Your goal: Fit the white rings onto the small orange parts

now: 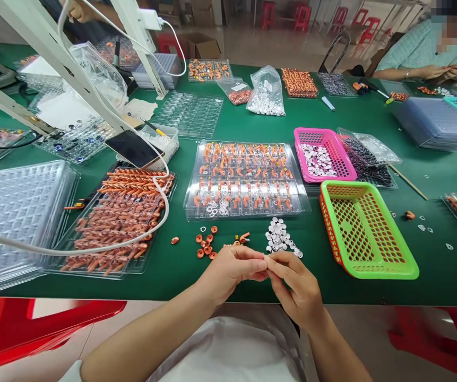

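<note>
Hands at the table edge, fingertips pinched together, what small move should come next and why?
Probably finish pressing the tiny piece together, then reach to the tray ahead. The left hand and right hand meet fingertip to fingertip over the green table; whatever they pinch is too small to identify. Loose orange rings and white rings lie just beyond them.

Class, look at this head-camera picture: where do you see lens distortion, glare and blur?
Head view: wide-lens bending bows the white frame bars and the table edge; glare shines off the clear trays; lighting is even, shadows soft; the left hand and right hand are sharp, fingertips meeting; a far person's face is blurred out.
</note>
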{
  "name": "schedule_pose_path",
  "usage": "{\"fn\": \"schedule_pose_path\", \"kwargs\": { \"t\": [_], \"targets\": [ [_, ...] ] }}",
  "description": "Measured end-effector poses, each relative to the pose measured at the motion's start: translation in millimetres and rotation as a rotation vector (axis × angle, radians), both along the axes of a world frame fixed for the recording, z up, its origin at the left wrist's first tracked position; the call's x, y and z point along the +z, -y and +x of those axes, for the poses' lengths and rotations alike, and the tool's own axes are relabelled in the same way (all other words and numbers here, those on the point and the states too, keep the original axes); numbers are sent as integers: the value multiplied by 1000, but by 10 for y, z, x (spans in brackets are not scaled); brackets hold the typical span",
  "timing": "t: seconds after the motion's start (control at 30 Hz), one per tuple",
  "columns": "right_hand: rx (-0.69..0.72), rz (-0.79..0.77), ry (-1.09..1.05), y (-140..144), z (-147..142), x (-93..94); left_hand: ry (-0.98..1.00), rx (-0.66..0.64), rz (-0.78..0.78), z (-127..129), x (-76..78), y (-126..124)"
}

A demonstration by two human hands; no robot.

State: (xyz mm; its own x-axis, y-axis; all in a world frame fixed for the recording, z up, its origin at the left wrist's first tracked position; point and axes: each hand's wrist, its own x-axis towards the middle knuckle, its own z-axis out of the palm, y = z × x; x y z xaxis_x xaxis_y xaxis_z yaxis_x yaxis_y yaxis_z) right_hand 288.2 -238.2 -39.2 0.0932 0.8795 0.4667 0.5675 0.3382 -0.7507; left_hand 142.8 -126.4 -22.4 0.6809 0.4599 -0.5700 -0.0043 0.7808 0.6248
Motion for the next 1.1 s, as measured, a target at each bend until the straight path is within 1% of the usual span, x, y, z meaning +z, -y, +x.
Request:
{"fn": "schedule_pose_path", "kwargs": {
  "t": [0.13,0.27,0.37,0.47,0.57,0.67,0.77,0.87,0.97,1.1],
  "targets": [
    [13,-25,-62,-7,-1,0,37,11,-34,-5,-18,10],
    [23,-76,-162,-16,5,1,44,9,-28,-11,-4,31],
    [16,-101,-240,-11,4,-7,41,16,28,-1,-7,50],
    [4,-119,-357,0,-11,-33,80,20,102,16,-20,66],
    [-30,-127,-481,6,-47,-75,112,-5,152,18,-10,81],
    [-88,-138,-552,13,-98,-119,94,-5,235,-4,21,106],
    [-126,-142,-565,31,-141,-157,62,-2,362,-35,50,133],
    [-134,-110,-573,57,-163,-194,46,-29,477,-55,72,145],
    [-157,-57,-573,74,-175,-221,49,-45,523,-64,83,149],
    [-191,-13,-506,80,-187,-219,30,-48,537,-69,56,156]
  ]
}}
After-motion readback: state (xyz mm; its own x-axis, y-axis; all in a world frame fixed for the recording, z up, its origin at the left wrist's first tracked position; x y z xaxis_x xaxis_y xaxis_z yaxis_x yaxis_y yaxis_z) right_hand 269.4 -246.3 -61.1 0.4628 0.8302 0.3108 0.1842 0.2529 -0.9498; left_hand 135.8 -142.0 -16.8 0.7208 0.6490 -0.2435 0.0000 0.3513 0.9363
